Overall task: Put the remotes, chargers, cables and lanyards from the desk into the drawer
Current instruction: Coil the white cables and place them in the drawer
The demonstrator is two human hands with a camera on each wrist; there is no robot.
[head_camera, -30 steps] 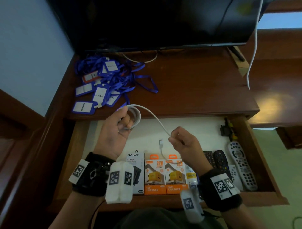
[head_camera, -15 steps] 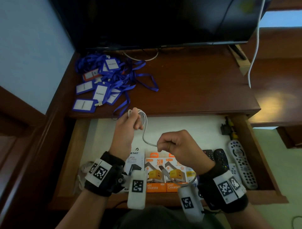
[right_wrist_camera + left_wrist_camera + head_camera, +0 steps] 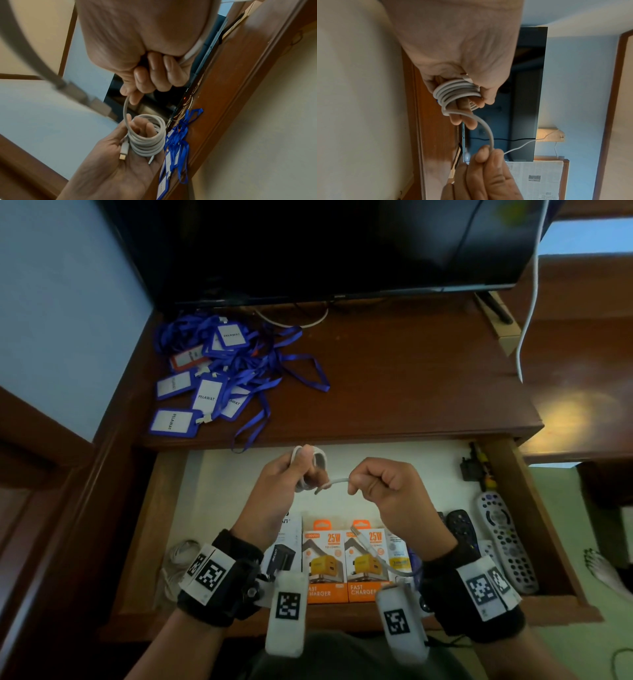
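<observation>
Head view: this is the cable-winding step. The left hand (image 3: 274,491) has a white charging cable (image 3: 310,465) coiled around its fingers, held over the open drawer (image 3: 534,529), and the right hand (image 3: 387,491) is fisted around the loose tail just right of the coil. Charger boxes (image 3: 346,563) and remotes (image 3: 503,542) sit in the drawer below the hands; the blue lanyards (image 3: 219,371) are up on the desk (image 3: 411,378), beyond the left hand (not yet moved, so that's a later step).

Left wrist view: the coil (image 3: 455,93) is several tight loops clamped between thumb and curled fingers, with a short arc running from the coil to the other hand's pinch.

Right wrist view: the fingers (image 3: 154,75) curl closed on the cable, and one plug (image 3: 124,150) lies in the left palm beside the coil.

Next, I'd guess: wrap the short remaining tail, then lower the bundle into the drawer without letting it spring open.
</observation>
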